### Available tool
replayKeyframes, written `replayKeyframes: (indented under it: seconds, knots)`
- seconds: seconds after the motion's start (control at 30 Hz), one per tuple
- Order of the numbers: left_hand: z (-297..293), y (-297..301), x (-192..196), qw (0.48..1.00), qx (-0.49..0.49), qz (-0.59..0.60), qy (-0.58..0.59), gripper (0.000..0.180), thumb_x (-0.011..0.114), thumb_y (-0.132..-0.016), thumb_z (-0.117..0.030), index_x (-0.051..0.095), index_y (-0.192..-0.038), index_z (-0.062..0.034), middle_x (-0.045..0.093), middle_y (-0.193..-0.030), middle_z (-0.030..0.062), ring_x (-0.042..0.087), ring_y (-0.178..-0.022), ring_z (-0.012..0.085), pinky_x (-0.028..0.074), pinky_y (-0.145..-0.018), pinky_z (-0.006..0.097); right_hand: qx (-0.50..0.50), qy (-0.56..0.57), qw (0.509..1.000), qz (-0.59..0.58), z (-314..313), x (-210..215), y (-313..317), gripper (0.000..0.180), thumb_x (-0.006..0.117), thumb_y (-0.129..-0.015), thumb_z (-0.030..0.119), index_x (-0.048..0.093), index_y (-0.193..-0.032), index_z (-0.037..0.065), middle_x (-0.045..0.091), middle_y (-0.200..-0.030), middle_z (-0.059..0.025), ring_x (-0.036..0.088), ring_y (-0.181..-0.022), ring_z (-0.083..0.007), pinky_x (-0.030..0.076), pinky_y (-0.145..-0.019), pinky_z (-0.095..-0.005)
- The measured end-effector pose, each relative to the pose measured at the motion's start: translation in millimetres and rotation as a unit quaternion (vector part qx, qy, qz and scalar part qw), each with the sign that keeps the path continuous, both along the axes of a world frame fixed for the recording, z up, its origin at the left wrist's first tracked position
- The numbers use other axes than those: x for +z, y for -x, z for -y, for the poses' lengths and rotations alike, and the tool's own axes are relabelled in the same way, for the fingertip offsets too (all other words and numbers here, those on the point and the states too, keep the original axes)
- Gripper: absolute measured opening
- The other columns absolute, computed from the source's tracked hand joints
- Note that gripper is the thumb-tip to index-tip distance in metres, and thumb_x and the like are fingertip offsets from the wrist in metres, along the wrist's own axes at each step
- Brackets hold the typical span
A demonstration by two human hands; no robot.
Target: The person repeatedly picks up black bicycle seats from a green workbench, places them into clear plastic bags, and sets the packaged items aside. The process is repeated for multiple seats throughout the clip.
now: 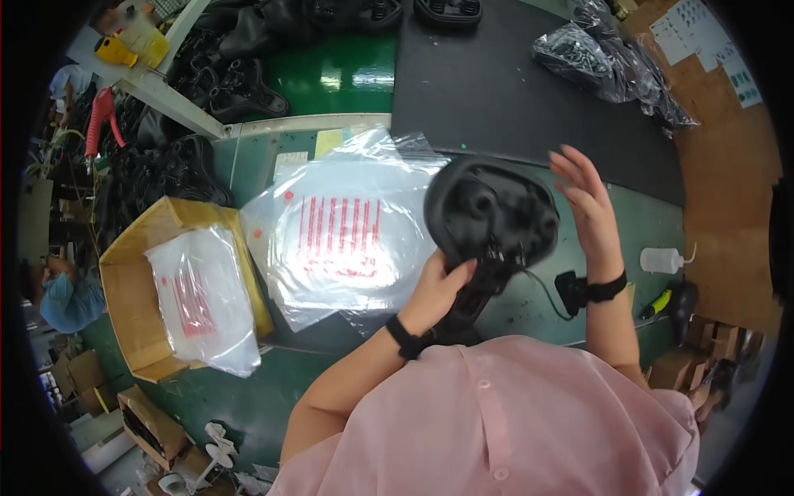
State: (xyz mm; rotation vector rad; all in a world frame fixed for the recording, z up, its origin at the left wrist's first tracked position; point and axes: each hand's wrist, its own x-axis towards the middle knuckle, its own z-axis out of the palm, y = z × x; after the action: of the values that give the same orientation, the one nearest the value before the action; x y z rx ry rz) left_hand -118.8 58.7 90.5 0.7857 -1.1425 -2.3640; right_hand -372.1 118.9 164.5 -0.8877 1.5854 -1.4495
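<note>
My left hand [434, 291] grips a black bicycle saddle [488, 207] near its narrow end, thumb on top. The saddle's underside faces up and its wide end points away from me. My right hand [594, 213] is raised just right of the saddle, apart from it, with fingers spread and nothing in them. Left of the saddle lies a stack of clear plastic bags [339, 236] with red print. More clear bags [203, 302] rest in a tan cardboard box [128, 306] farther left.
A black mat [513, 91] covers the far bench, with plastic-wrapped black saddles [591, 62] at its right. Bare saddles [240, 91] pile up at the far left near a red air gun [101, 121]. At right stands a white squeeze bottle [659, 260]. Another person [66, 293] is at the left edge.
</note>
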Motion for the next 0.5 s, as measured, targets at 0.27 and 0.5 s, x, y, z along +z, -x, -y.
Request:
replayKeyframes:
  seconds: [0.27,0.5]
  knots:
    - [-32.8,68.4,-95.1,0.836,-0.051,0.256,0.483,0.047,0.059,-0.09,-0.028,0.049,-0.125,0.0003,0.059,-0.112,0.0156,0.055,-0.101,0.0287,0.041,-0.091,0.039,-0.056,-0.113,0.919,0.375,-100.3,-113.2,-62.2,0.05,0.066,-0.087,0.024,0.045,-0.126,0.0,0.063,-0.101,-0.0126,0.066,-0.078,-0.0254,0.057,-0.066,-0.0364]
    - [-33.0,38.3,-108.4,0.541,-0.009,0.519,0.661,0.04,0.061,-0.081,-0.013,0.049,-0.115,0.0038,0.054,-0.109,0.0185,0.05,-0.102,0.0358,0.047,-0.082,0.042,-0.13,-0.115,0.972,0.159,-143.7,-157.0,-35.5,0.042,0.068,-0.084,0.018,0.047,-0.117,0.001,0.063,-0.092,-0.0117,0.064,-0.066,-0.0231,0.054,-0.059,-0.0379]
